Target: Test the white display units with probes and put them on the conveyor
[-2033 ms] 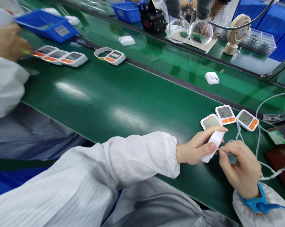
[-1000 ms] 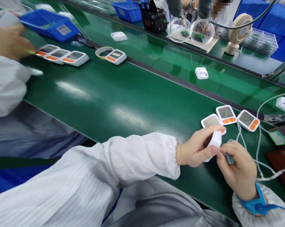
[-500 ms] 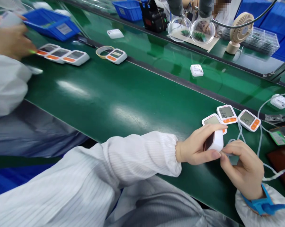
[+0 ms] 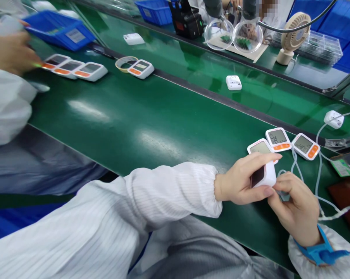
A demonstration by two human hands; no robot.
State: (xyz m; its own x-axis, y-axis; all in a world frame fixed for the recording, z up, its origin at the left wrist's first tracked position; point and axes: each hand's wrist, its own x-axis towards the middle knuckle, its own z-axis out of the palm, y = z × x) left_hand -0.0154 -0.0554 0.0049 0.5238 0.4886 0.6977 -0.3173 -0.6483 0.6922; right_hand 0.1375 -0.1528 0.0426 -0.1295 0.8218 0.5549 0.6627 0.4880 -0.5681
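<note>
My left hand [image 4: 244,180] is closed around a white digital meter [image 4: 268,175], tilted so that its dark screen faces left. Against the lower edge of that meter, my right hand [image 4: 298,207] pinches a thin grey cable [image 4: 283,195]; the cable's end is hidden by the fingers. A blue strap [image 4: 320,250] circles my right wrist. Just beyond my hands lie three more meters with orange buttons: one partly covered by my left hand [image 4: 259,146], another showing digits [image 4: 278,137], and a third with its display lit [image 4: 304,145].
Grey cables [image 4: 318,182] loop at the right. White square units [image 4: 233,82] sit on the green belt [image 4: 189,58] behind a dark rail. Several meters [image 4: 90,70], a tape roll [image 4: 122,64] and a blue bin [image 4: 58,33] are at left, near a co-worker's hand [image 4: 9,50].
The white units on the belt have shifted left. My right hand has moved slightly left, closer under the held meter. My left hand keeps its hold.
</note>
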